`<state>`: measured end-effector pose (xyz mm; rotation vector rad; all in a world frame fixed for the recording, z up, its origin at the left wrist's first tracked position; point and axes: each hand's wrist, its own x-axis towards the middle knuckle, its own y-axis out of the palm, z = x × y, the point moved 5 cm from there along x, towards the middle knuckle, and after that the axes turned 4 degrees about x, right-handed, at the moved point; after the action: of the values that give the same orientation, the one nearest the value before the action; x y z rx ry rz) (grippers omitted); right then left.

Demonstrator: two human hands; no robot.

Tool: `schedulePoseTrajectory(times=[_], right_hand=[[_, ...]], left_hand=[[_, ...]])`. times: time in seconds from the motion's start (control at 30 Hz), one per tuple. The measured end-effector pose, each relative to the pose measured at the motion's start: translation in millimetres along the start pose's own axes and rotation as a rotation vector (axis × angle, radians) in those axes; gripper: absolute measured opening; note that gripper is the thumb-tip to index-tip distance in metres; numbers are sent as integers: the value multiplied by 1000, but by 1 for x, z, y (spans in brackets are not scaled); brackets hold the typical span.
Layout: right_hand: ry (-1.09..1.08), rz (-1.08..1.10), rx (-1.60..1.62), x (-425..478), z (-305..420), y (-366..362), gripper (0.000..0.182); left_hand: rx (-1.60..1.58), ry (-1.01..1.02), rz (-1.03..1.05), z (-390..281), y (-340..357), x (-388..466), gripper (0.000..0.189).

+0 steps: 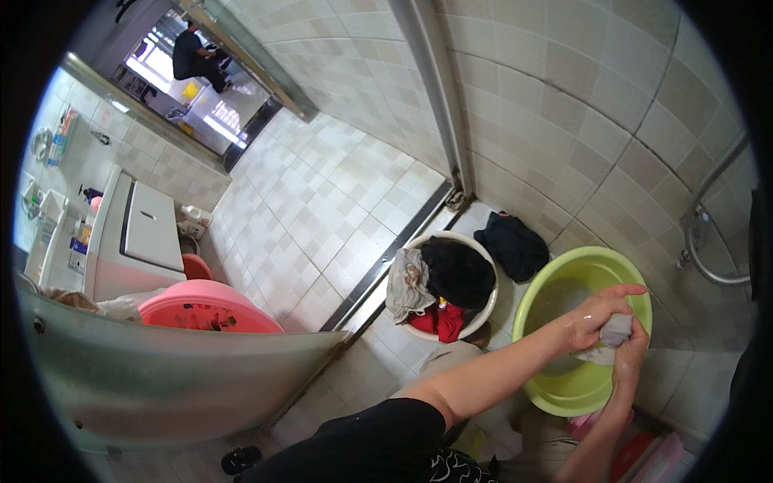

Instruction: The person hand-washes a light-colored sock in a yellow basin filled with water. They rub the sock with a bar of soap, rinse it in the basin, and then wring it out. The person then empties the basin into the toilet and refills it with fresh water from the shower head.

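A light green plastic basin (539,302) stands on the tiled floor before me, with cloudy water (561,296) in it. Above its near inside, a small wet greyish-white cloth (616,330) is bunched between my two hands. My left hand (595,319) grips it from one side, its index finger stretched out. From the other side my right hand (631,356) holds the same cloth, and a whitish part (596,355) of it hangs below. Whether it is a sock cannot be told.
Beside the green basin are a white basin (494,296) of black, red and grey clothes and a dark garment (513,246) on the floor. A shower hose (694,223) hangs on the wall. A frosted glass panel (199,374) and pink basin (211,302) stand left. A person (196,57) sits beyond the doorway.
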<state>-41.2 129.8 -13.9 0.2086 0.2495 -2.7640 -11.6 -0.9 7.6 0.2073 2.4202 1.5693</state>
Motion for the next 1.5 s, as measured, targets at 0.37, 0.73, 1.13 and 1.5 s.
schedulePoseTrajectory(times=[0.37,0.73,1.13,1.5], right_hand=[[60,26,344,-7,-13,-15,29],[88,-428,730,-11,8,-56,47],[5,-459,616,-15,-4,-59,43],[-148,-455,742,-8,-13,-95,32]], left_hand=[[609,264,-161,-8,-14,2,72],[972,477,-577,-32,-33,1,53],[46,345,-757,-30,-64,-5,41],[1344,894,-811,-73,-25,-18,23]])
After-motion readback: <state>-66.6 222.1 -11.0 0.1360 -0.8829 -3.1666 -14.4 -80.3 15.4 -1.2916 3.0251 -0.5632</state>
